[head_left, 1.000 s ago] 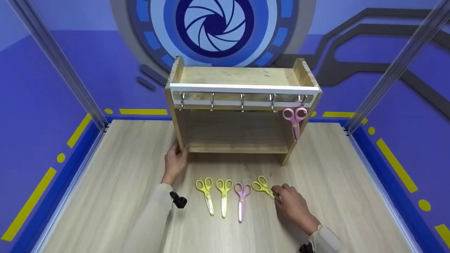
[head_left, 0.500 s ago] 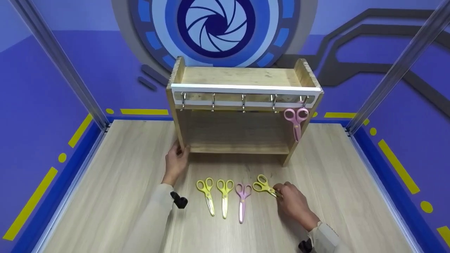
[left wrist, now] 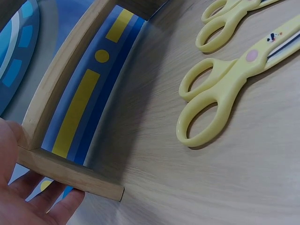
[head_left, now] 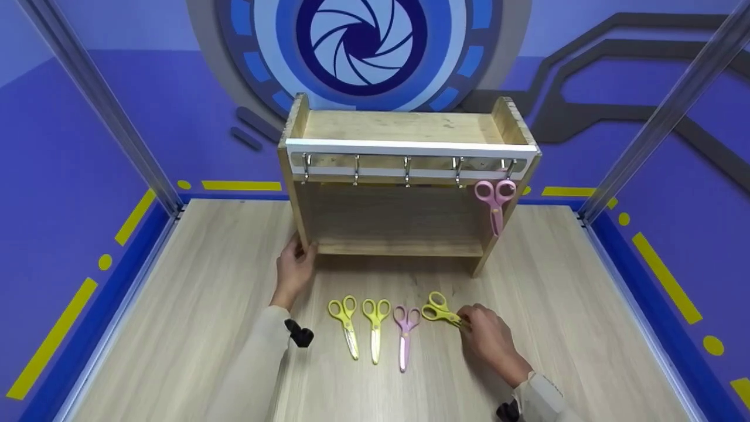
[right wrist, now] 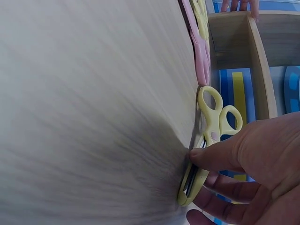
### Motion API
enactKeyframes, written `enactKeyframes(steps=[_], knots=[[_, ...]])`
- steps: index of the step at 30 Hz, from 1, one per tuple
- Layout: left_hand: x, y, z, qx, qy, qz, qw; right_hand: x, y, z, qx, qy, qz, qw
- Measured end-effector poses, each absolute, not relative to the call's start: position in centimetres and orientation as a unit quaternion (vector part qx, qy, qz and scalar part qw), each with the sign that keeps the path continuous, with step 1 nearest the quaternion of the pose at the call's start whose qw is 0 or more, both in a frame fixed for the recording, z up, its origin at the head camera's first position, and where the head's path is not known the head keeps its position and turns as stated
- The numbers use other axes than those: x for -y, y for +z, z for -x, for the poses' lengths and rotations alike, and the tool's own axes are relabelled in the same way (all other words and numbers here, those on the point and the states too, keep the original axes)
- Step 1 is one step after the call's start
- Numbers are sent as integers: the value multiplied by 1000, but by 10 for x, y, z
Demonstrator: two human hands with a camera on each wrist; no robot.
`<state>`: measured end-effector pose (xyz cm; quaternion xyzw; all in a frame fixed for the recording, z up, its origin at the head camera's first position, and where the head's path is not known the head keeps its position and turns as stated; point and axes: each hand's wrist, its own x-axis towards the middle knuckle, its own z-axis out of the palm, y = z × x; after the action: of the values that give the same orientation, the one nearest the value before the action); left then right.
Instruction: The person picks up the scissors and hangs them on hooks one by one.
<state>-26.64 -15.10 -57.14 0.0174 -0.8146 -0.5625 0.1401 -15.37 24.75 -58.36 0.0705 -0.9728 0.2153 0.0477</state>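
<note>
My left hand grips the lower left side panel of a wooden shelf rack, fingers behind the board in the left wrist view. On the right, my right hand pinches yellow scissors by the blade end. The right wrist view shows the thumb on their blades, the handle loops pointing away from the palm. Left of them lie pink scissors, then two yellow scissors, handles toward the rack. Another pink pair of scissors hangs from the rack's rightmost hook.
A white rail with a row of metal hooks runs across the rack's front. Blue printed walls and metal posts enclose the wooden tabletop at the back and sides.
The yellow scissors in my right hand have tilted and turned slightly, their blade end now raised a little. My left hand keeps its grip on the rack. The view has shifted slightly.
</note>
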Motion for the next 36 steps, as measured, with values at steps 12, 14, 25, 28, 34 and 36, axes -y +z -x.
enactKeyframes(steps=[12, 14, 25, 28, 34, 36], knots=[[150, -571, 267, 815, -562, -24, 138, -249, -584, 154, 975, 210, -63, 39], [150, -571, 267, 815, -563, -23, 137, -249, -584, 154, 974, 211, -65, 43], [150, -570, 267, 820, -557, -29, 130, -250, -581, 153, 976, 196, -77, 56], [150, -571, 267, 820, -556, -29, 130, -251, -574, 153, 976, 185, -89, 67], [150, -571, 269, 822, -553, -33, 132, -254, -552, 157, 974, 172, -113, 95], [150, -571, 269, 821, -555, -34, 133, -256, -543, 159, 971, 171, -123, 109]])
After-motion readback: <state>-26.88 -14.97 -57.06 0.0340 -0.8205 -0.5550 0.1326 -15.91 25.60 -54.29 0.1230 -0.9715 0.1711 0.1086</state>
